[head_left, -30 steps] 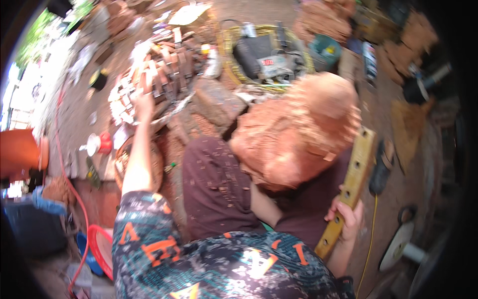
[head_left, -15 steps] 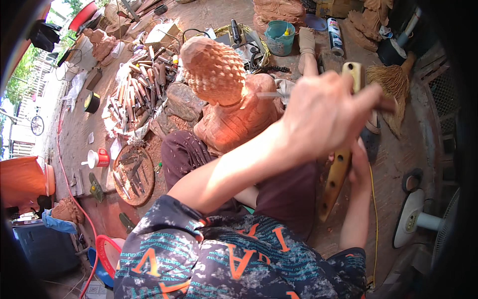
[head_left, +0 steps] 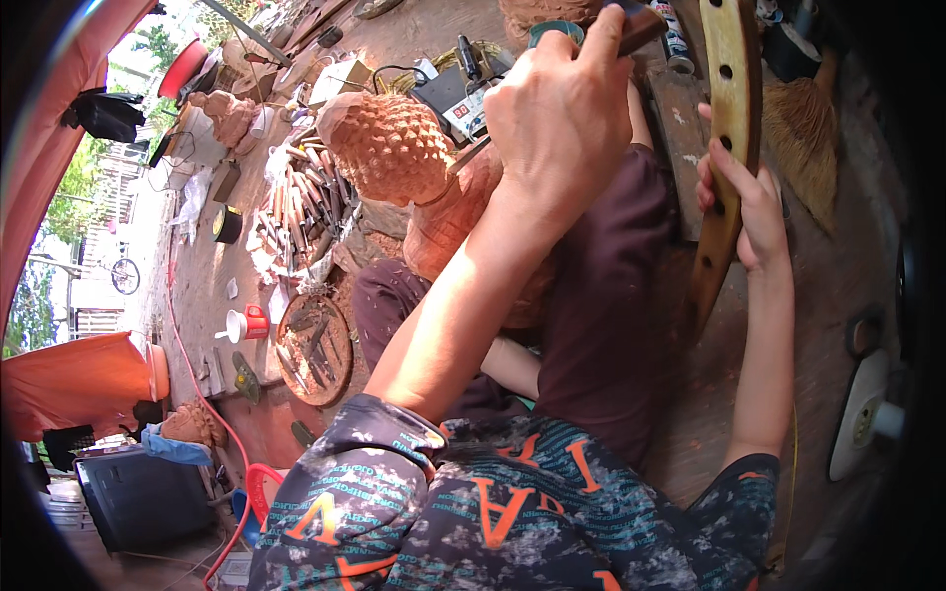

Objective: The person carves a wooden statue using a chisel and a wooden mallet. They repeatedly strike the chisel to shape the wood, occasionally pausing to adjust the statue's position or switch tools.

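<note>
My left hand is closed around a carving chisel, its brown handle sticking out above the fingers. The chisel's metal blade points down-left to the neck of a reddish-brown carved figure, whose head is covered in small knobs. Whether the tip touches the figure, I cannot tell. On the right, my right hand grips a long, curved, yellowish bar with a row of dark holes. The figure's lower body is partly hidden behind my left forearm.
Many wooden-handled carving tools lie heaped left of the figure. Nearer stand a round tray of loose blades and a red-and-white cup. A control box sits beyond the figure. To the right are a straw broom and a fan base.
My right hand has lifted the curved bar up and away from my left hand. My left hand, with the chisel, has shifted up and left in the picture, and the whole view has turned slightly.
</note>
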Demonstrator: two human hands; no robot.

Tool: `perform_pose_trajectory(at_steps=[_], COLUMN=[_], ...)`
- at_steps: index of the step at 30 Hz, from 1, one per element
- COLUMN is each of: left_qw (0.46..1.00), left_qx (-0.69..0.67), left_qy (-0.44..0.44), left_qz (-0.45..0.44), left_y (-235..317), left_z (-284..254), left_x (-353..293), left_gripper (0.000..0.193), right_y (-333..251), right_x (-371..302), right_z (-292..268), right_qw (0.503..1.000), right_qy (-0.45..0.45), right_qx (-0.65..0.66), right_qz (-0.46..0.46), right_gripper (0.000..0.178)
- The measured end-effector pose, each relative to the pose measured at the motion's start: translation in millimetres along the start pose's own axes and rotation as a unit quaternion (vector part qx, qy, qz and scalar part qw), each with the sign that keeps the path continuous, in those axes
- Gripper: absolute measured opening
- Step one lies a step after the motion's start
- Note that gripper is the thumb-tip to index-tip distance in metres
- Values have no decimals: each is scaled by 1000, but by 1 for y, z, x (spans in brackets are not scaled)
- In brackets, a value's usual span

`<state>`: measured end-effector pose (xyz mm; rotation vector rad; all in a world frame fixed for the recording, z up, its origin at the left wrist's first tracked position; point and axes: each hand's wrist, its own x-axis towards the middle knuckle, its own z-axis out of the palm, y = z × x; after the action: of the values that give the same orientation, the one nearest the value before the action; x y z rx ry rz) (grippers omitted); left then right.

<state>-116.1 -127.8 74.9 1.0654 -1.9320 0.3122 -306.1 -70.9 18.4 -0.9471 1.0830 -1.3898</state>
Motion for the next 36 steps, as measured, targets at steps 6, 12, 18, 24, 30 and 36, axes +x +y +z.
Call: perform_pose_trajectory(at_steps=[6, 12, 18, 24, 30, 36], left_qw=[997, 983, 978, 981, 994, 994], left_qx=[74, 170, 198, 182, 111, 105], left_qy=[-12, -22, -27, -45, -21, -18], left_qz=[-31, -66, -54, -50, 6, 5], left_y=[0, -13, -18, -16, -10, -5], left_z=[-4, 8, 14, 10, 0, -1], left_x=[7, 8, 6, 6, 1, 5], left_gripper=[47, 54, 55, 50, 47, 44], right_y=[-5, -26, -21, -13, -19, -12], right_x=[29, 25, 42, 47, 26, 37], right_z=[2, 16, -3, -11, 3, -10], right_qw=[998, 968, 962, 965, 964, 993], right_qy=[4, -26, -72, -19, -6, -14], right_qx=[-68, -239, -264, -262, -261, -107], right_qz=[4, -68, -2, -1, -60, -45], right_gripper=[33, 34, 51, 62, 29, 19])
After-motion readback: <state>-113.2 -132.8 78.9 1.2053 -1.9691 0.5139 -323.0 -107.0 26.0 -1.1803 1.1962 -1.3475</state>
